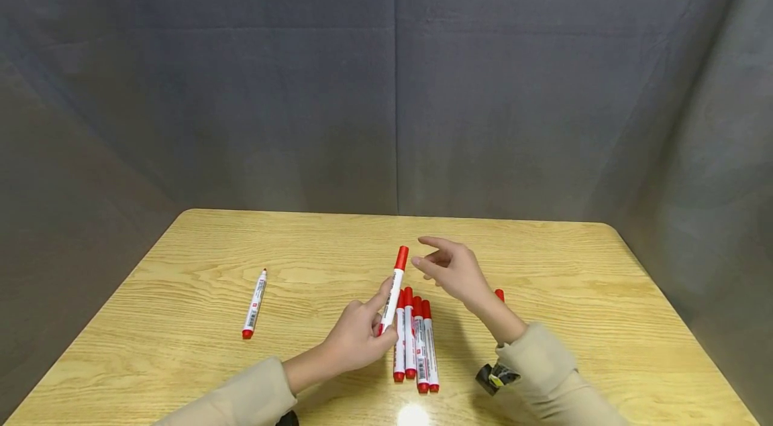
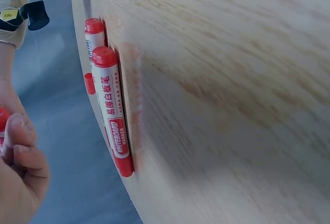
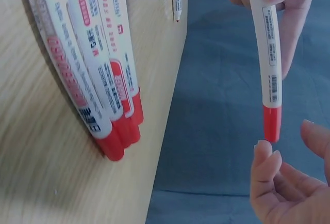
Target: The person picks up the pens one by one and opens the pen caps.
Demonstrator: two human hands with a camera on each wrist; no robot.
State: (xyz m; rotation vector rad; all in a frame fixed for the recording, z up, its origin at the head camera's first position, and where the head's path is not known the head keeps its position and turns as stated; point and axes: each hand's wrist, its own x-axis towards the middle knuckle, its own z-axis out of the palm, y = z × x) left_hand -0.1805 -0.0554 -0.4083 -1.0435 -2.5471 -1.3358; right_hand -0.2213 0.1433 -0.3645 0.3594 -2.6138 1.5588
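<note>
My left hand (image 1: 353, 340) pinches a white whiteboard marker (image 1: 394, 295) by its lower end, above the table. The marker tilts with its red cap (image 1: 401, 257) pointing up and away. Just right of that cap is my right hand (image 1: 460, 272), thumb and fingers apart and nothing between them. In the right wrist view, the right fingertips (image 3: 263, 149) are right at the end of the red cap. Several red-capped markers (image 1: 410, 345) lie side by side on the table, beneath and right of the left hand.
Another marker (image 1: 255, 304) lies alone at the left, its narrow tip bare and pointing away. A red end (image 1: 499, 294) shows behind the right forearm, the rest hidden. The wooden table (image 1: 199, 245) meets a grey curtain (image 1: 302, 111) at the back.
</note>
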